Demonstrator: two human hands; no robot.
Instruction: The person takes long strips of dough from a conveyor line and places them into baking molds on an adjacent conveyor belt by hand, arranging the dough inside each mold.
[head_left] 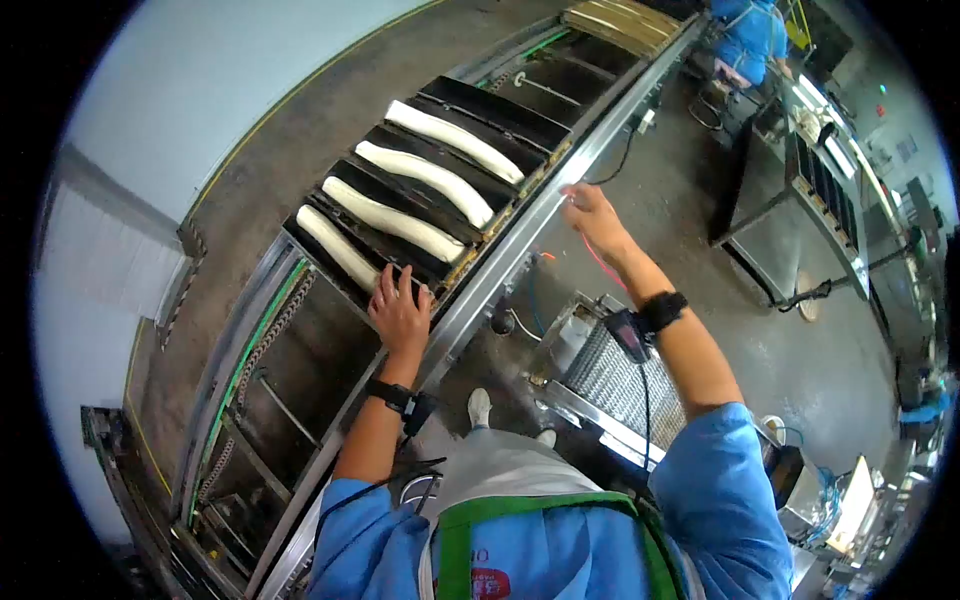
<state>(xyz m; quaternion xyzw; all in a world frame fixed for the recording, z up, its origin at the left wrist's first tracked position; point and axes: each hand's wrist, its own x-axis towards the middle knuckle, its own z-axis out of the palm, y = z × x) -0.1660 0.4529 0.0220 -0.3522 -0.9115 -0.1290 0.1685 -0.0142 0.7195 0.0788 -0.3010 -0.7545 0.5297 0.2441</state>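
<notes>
Several long white dough strips (430, 178) lie in black trough-shaped pans (490, 112) joined side by side on a conveyor. My left hand (400, 312) has its fingers spread over the near end of the closest dough strip (338, 245), touching the pan's edge; whether it presses the dough is hidden. Over the conveyor's metal side rail (505, 252), my right hand (597, 218) is held with fingers curled together in a pinch. Anything between those fingertips is too small to make out. A thin pink-red cord (603, 262) shows just below that hand.
The conveyor has chains (262, 345) along its far side. A metal mesh-belt machine (620, 375) stands to my right. Farther right, a steel table (755, 215) carries more black pans (822, 190). A co-worker in blue (750, 40) is at the far end.
</notes>
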